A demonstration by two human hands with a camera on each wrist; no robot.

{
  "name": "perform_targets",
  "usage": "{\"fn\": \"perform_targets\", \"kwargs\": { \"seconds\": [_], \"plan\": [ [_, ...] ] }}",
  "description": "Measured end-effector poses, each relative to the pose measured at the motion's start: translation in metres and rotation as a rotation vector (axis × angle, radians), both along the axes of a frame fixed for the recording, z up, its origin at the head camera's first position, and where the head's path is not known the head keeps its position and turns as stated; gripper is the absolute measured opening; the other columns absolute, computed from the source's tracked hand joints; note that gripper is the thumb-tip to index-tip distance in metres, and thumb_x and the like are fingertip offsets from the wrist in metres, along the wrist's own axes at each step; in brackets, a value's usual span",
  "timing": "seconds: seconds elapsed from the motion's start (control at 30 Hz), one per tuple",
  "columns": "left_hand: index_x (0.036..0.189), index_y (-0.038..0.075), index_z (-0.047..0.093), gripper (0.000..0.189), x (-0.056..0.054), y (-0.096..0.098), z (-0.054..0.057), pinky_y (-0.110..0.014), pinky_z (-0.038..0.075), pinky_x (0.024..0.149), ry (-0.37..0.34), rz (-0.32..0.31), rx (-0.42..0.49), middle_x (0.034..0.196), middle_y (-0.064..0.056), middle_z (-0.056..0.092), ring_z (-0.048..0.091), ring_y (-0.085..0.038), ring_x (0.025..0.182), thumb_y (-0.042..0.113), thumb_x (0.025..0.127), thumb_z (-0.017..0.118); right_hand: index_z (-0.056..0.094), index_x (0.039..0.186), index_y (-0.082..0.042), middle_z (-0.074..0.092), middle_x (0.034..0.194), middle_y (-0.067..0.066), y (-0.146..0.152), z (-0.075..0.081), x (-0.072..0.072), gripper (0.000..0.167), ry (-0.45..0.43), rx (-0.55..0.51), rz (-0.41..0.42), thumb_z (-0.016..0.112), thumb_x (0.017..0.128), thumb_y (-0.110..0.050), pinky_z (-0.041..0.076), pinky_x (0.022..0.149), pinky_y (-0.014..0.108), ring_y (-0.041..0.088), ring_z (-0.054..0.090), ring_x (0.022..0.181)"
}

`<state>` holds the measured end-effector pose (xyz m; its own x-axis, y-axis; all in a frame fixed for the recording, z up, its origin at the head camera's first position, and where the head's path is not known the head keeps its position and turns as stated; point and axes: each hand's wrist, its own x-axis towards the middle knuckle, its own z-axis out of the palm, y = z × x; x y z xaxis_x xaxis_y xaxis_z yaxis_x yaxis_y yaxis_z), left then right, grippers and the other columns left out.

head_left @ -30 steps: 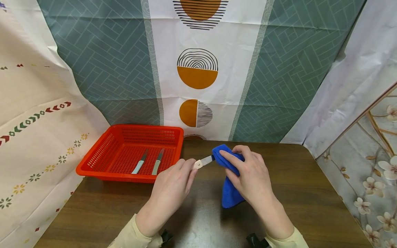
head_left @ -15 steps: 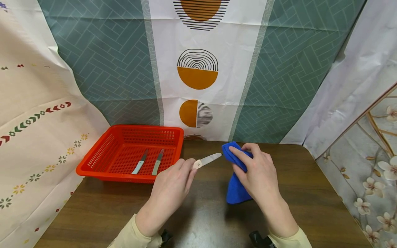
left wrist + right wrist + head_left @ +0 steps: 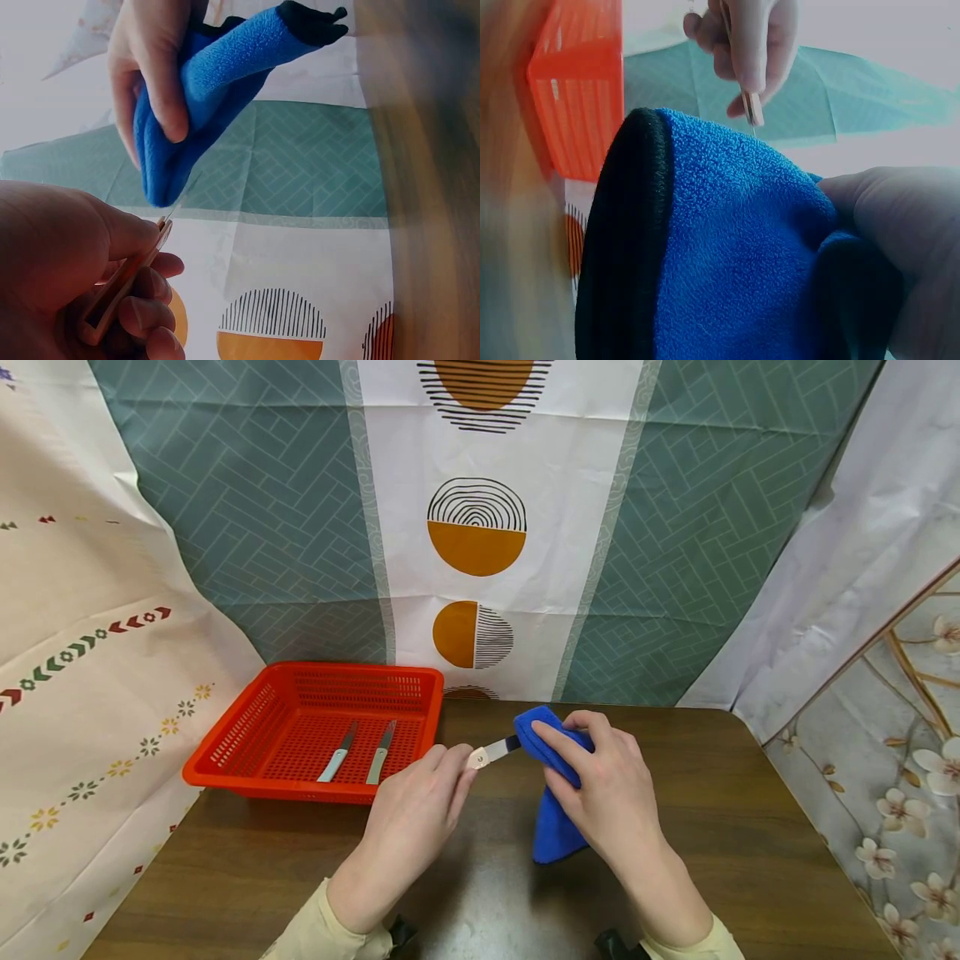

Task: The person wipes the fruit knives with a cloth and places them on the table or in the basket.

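Note:
My left hand [image 3: 420, 797] grips the pale handle of a folding knife [image 3: 495, 752], its blade unfolded and pointing right. In the left wrist view the handle [image 3: 124, 289] lies between thumb and curled fingers. A blue cloth [image 3: 558, 827] with a dark edge is pinched in my right hand [image 3: 611, 785], its lower part hanging down. The folded top of the cloth [image 3: 161, 172] covers the blade's tip end; the part near the handle shows. In the right wrist view the cloth [image 3: 727, 240] hides most of the blade.
On the left of the brown wooden table [image 3: 712, 793] stands a red perforated basket [image 3: 311, 789]. Two more unfolded knives lie in it, one with a light blue handle [image 3: 332, 766] and one with a grey-green handle [image 3: 377, 766]. Patterned sheets hang behind and at the sides.
The right hand drew the cloth rightward off the blade tip, then came back left, so the cloth covers the tip again. The left hand and knife stay almost still.

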<state>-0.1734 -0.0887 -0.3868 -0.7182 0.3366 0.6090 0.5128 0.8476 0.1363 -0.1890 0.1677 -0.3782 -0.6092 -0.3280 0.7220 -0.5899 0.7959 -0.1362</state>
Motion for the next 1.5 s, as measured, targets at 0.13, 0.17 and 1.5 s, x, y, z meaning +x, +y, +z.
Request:
{"fn": "perform_targets", "kwargs": {
  "seconds": [0.13,0.17,1.5],
  "plan": [
    [0.117,0.010,0.071,0.022,0.000,0.000,0.000,-0.024,0.036,0.048,-0.004,0.000,-0.005,0.081,0.001,0.055,0.047,-0.012,0.060,0.023,0.103,0.082,0.079,0.139,-0.019,0.063,0.127,0.017,-0.008,-0.003,0.002,0.062,0.036,0.013,0.062,0.099,0.081,-0.011,0.053,0.099,0.063,0.038,0.069,0.110],
    [0.117,0.010,0.071,0.022,-0.001,0.000,-0.001,-0.024,0.036,0.048,-0.003,-0.001,-0.005,0.081,0.001,0.055,0.048,-0.012,0.060,0.023,0.103,0.082,0.079,0.138,-0.019,0.063,0.127,0.017,-0.009,-0.003,0.003,0.062,0.041,0.014,0.072,0.099,0.080,-0.011,0.053,0.099,0.062,0.038,0.069,0.110],
    [0.119,0.012,0.072,0.022,-0.001,-0.001,-0.003,-0.023,0.040,0.050,-0.001,-0.018,0.001,0.084,0.002,0.060,0.053,-0.011,0.063,0.024,0.103,0.081,0.078,0.139,-0.023,0.063,0.132,0.015,-0.017,-0.007,0.003,0.063,-0.006,0.088,0.137,0.101,0.080,-0.016,0.052,0.102,0.058,0.035,0.067,0.117]
  ]
}}
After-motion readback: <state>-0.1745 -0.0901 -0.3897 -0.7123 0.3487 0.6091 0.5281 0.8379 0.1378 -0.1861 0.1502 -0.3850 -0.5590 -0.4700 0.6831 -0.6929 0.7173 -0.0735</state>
